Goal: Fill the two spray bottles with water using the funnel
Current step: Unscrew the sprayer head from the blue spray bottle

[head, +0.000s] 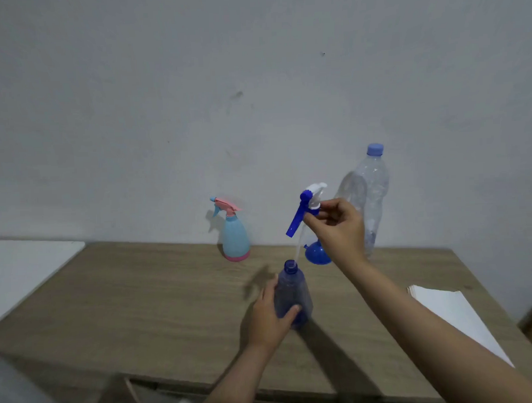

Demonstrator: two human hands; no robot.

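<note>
A dark blue spray bottle (292, 294) stands open-necked on the wooden table (141, 296), gripped around its body by my left hand (270, 318). My right hand (339, 226) holds its blue-and-white trigger head (307, 204) lifted above the neck, the thin dip tube (299, 248) still reaching into the opening. A light blue spray bottle (235, 237) with a pink trigger stands by the wall, head on. A blue funnel (317, 253) lies on the table behind my right wrist, partly hidden. The large clear water bottle (370, 194) with a blue cap stands at the wall.
A white board or sheet (455, 318) lies on the table's right side. A white surface (26, 270) adjoins the table on the left. The bare grey wall (255, 96) closes off the back.
</note>
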